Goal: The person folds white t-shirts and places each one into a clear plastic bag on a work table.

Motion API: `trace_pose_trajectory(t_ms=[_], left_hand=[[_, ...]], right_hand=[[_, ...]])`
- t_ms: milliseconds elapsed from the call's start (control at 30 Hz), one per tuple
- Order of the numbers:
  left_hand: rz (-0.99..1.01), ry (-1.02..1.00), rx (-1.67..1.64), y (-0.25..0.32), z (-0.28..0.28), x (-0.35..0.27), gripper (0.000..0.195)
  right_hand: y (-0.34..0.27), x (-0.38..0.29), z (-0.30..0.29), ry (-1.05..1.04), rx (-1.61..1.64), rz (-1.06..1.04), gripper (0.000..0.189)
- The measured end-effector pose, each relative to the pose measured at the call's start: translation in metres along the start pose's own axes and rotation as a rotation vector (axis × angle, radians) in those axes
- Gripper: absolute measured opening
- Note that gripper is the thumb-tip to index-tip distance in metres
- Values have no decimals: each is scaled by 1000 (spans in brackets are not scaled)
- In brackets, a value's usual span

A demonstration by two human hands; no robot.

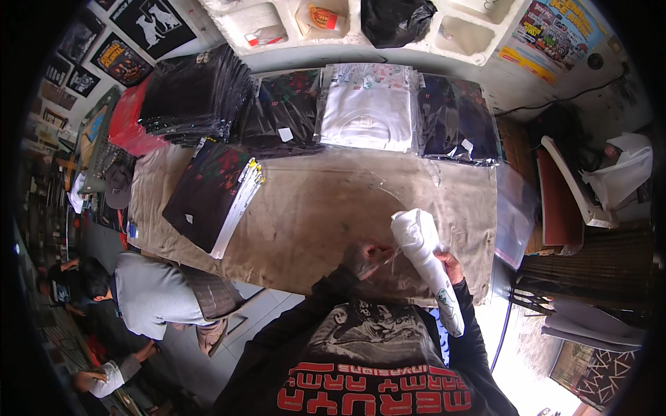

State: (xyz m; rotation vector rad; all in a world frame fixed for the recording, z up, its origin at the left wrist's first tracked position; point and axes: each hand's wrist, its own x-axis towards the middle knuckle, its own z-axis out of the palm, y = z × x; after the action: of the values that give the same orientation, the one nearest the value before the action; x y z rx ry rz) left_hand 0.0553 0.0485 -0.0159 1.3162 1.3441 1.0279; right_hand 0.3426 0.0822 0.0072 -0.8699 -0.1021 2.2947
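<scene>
My right hand (451,264) is closed around a rolled white printed T-shirt (419,242), which slants down beside my right forearm. Just left of the roll, over the cloth-covered table (317,208), my left hand (368,256) has its fingers pinched on what looks like clear plastic film (398,260); its edges are hard to see. On the table's left side lies a tilted stack of dark printed shirts with white boards (208,192). Along the back sit a bagged white T-shirt (367,114) and bagged dark shirts (283,112) (458,117).
A tall pile of bagged black shirts (182,93) stands at the back left. Clear plastic bags (512,218) hang over the right edge. A seated person in a grey shirt (151,296) is at the lower left. A white foam tray (333,41) is above the back edge.
</scene>
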Motion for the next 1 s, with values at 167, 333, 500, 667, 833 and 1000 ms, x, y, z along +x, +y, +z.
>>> trace_pose_trajectory(t_ms=[167, 333, 500, 667, 833, 1000], left_hand=[[-169, 0, 13, 36, -8, 0, 30], [360, 22, 574, 14, 6, 3, 28], [60, 123, 292, -13, 22, 1, 26], [-88, 440, -380, 9, 4, 9, 19], [205, 274, 87, 89, -37, 18, 13], [456, 186, 391, 123, -34, 16, 14]], right_hand=[[-2, -13, -38, 225, -149, -112, 40], [-24, -31, 73, -18, 82, -59, 43], [-5, -1, 60, -45, 37, -7, 41], [6, 0, 37, 91, -169, -38, 40], [-11, -5, 48, -53, -701, -125, 37], [-28, -6, 111, -53, -769, -65, 46]])
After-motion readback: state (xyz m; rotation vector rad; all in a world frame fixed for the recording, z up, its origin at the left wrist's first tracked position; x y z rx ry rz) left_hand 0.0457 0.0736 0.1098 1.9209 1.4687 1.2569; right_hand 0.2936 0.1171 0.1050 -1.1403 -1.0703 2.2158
